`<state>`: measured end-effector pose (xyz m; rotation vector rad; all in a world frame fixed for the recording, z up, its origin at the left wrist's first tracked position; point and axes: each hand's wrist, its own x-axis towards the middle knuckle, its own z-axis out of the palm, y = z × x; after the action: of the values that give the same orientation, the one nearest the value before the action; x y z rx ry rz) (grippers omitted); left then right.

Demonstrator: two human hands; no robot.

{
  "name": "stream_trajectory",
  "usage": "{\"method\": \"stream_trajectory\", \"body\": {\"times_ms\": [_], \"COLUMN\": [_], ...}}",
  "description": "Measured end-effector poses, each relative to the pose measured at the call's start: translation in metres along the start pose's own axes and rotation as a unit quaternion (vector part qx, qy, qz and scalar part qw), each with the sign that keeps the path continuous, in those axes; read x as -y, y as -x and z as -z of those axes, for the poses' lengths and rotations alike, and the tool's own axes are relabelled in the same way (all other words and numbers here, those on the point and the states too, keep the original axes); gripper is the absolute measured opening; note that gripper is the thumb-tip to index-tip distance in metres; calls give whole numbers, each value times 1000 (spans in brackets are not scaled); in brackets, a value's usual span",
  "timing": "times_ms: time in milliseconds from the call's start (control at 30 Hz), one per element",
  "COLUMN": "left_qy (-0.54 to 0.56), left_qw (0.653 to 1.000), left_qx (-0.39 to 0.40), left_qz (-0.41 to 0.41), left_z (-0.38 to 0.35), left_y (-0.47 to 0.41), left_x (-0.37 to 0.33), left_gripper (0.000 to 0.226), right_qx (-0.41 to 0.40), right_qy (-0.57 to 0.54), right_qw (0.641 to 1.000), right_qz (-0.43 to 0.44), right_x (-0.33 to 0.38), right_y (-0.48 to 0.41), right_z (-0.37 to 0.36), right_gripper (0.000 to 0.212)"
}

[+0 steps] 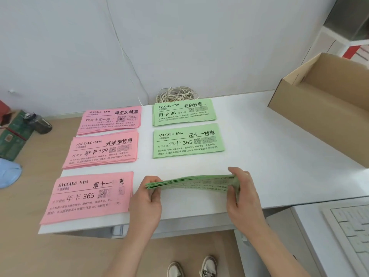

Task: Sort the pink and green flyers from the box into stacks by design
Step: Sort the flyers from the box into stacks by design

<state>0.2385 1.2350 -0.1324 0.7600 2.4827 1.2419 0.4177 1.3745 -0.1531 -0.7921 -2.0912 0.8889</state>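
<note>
A bundle of green flyers point(191, 183) hangs just above the white table point(259, 148), held by both ends. My left hand point(146, 194) grips its left end and my right hand point(242, 188) grips its right end. Three pink stacks lie in a column at the left: far point(110, 119), middle point(101, 151) and near point(89, 196). Beside them lie two green stacks, a far one point(183, 112) and a middle one point(187, 141). The open cardboard box point(327, 108) stands at the right, its inside hidden.
A coil of pale cord point(176, 94) lies against the wall behind the green stacks. A dark bottle point(39, 122) and a green box point(14, 134) sit on the wooden desk at the left. A keyboard point(351, 234) is at the lower right.
</note>
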Motion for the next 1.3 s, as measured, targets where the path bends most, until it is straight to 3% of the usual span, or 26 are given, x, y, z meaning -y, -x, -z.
{"method": "stream_trajectory", "body": {"times_ms": [100, 200, 333, 433, 533, 633, 700, 900, 1133, 1300], "left_qy": [-129, -115, -133, -183, -240, -268, -268, -312, -322, -383], "left_qw": [991, 993, 991, 983, 970, 963, 961, 942, 937, 905], "left_qx": [-29, -36, -23, 7, 33, 25, 14, 72, 100, 121], "left_qz": [-13, -1, 12, 10, 1, -32, -63, -105, -93, -137], "left_z": [-3, 0, 7, 8, 9, 9, 8, 4, 6, 17], "left_y": [3, 8, 14, 18, 20, 21, 23, 33, 31, 23], "left_x": [3, -3, -9, -9, -6, -1, 4, 5, 1, -9], "left_gripper": [14, 8, 35, 46, 47, 46, 49, 90, 91, 116], "right_qx": [21, 25, 54, 114, 124, 123, 136, 221, 225, 268], "right_qy": [0, -6, -13, 46, 171, 229, 232, 200, 210, 226], "right_qw": [1000, 999, 987, 971, 961, 952, 950, 942, 942, 930], "right_qz": [-12, -40, -153, -205, -178, -160, -161, -156, -137, -111], "right_x": [2, 8, 15, 17, 22, 23, 21, 20, 16, 21], "right_y": [-1, -3, -9, -14, -13, -11, -11, -7, -2, -6], "right_z": [-1, 5, 16, 15, 11, 11, 17, 34, 32, 39], "right_gripper": [66, 75, 82, 78, 66, 62, 62, 95, 89, 104]}}
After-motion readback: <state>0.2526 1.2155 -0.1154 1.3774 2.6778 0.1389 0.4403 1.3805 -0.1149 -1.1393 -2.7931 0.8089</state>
